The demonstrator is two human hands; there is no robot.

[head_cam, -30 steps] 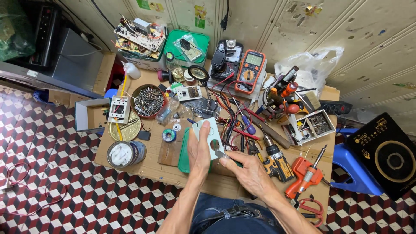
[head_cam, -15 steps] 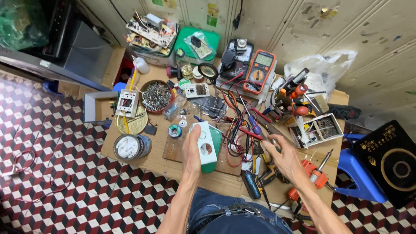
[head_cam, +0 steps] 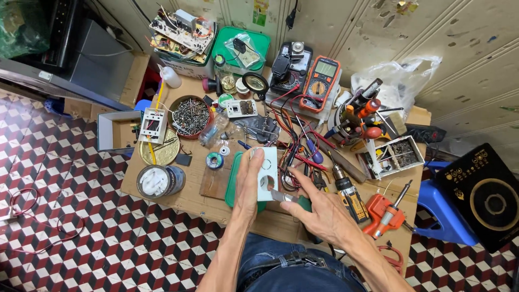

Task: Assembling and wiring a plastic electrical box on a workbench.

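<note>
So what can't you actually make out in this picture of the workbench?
All in the head view:
- The tool in the right hand: only a metal tip and a green handle show; the hand covers the rest.
- The back of the white plate, which the left hand holds; fingers cover part of it.
- The black cooker: cut off by the right edge.
- The bowl of screws: single pieces are too small to tell.

L hand [head_cam: 250,186] grips white plate [head_cam: 266,174]; R hand [head_cam: 319,213], maybe screwdriver [head_cam: 292,199]
</note>
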